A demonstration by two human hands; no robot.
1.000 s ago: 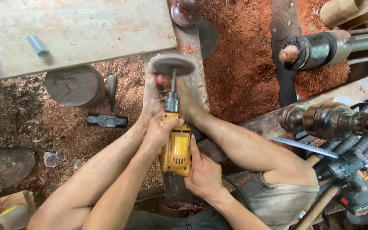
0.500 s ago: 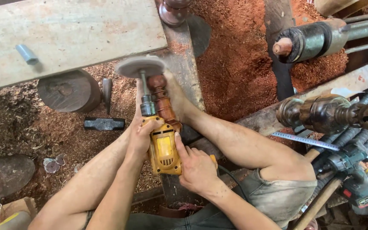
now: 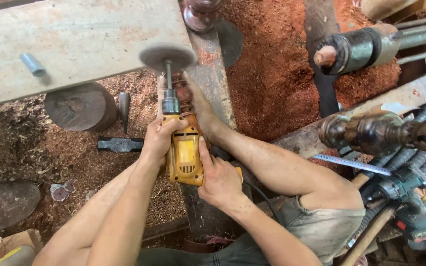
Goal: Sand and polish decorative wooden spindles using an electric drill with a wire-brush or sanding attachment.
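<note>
- Yellow electric drill (image 3: pixel 186 156), gripped by both hands: left hand (image 3: pixel 158 139) closed around its front, right hand (image 3: pixel 219 183) closed on its rear handle.
- Grey sanding disc (image 3: pixel 167 57) on the drill's shaft, above a turned wooden spindle (image 3: pixel 183 95) clamped between two bare feet.
- Hammer head (image 3: pixel 120 144) lies on the sawdust floor (image 3: pixel 75 157).

A single head-worn camera looks steeply down from above the person's lap, close enough that both forearms fill the lower middle. The left hand (image 3: pixel 159 139) and right hand (image 3: pixel 218 182) sit near the centre, gripping the yellow drill (image 3: pixel 185 153). The view faces forward over a sawdust-covered floor (image 3: pixel 272 83); the frame's right edge seems slightly stretched, perhaps by a wide lens.
</note>
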